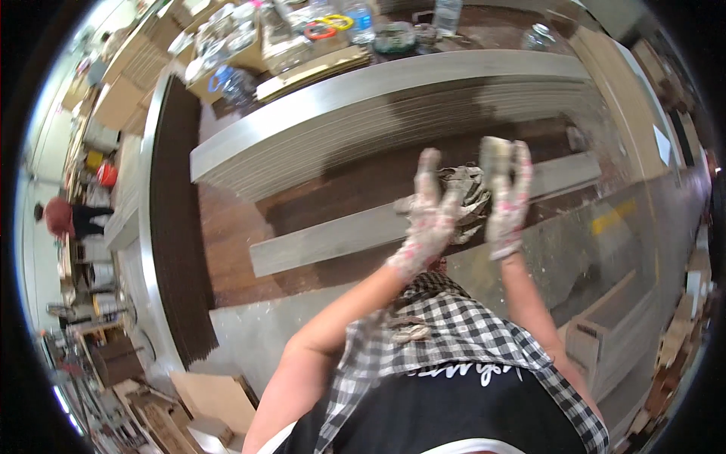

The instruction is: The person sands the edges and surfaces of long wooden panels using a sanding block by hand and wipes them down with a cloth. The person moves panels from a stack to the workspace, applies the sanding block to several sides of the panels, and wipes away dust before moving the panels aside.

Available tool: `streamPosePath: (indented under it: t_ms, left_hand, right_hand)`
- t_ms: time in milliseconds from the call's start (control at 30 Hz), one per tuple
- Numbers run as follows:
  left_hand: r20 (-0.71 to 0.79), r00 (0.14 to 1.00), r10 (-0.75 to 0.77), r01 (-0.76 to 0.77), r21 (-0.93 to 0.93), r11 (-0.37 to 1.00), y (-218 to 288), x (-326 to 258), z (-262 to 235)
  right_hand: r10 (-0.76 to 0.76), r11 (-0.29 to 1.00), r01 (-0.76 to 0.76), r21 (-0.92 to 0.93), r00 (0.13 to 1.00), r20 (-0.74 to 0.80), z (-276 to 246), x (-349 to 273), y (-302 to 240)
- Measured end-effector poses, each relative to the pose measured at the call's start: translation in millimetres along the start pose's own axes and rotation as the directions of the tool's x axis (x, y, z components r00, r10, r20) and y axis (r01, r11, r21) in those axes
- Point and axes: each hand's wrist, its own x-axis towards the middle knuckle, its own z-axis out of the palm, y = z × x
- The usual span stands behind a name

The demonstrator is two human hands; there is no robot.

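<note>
Both my hands are raised over the near part of the workbench, in white gloves with pink spots. My left hand (429,216) is open, its fingers apart and pointing away from me. A short gap to its right, my right hand (508,198) has its fingers stretched out too. Motion smears its dirty, yellowish-grey fingertips. Between and below the hands lies a crumpled, stained grey rag (470,198). It sits on a long grey board (333,244) that runs crosswise on the brown bench top (227,227). Whether either glove touches the rag is hard to tell.
Beyond the hands lies a stack of long grey boards (393,94); another dark-edged stack (178,227) stands left. Bottles (448,17), tape rolls (321,30) and a filled carton (249,57) crowd the far side. A person (64,218) stands far left. A wooden crate (586,340) is near right.
</note>
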Motion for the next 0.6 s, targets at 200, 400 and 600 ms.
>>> streamPosePath:
  t_ms: [200,400,600]
  left_hand:
    - [-0.206,0.970,0.129,0.002,0.540,0.842,15.6,-11.2,-80.5]
    - [0.251,0.967,-0.042,-0.217,0.899,0.380,20.7,-22.9,-100.9]
    - [0.198,0.975,-0.102,-0.153,0.928,0.340,22.4,-32.3,-96.7]
  right_hand:
    - [0.063,0.556,0.407,-0.725,0.849,0.524,55.0,-36.6,-20.9]
    - [-0.137,0.510,0.210,-0.834,0.977,0.162,-41.8,21.9,24.5]
    - [0.016,0.429,-0.050,-0.902,0.999,-0.048,-228.6,144.4,96.4]
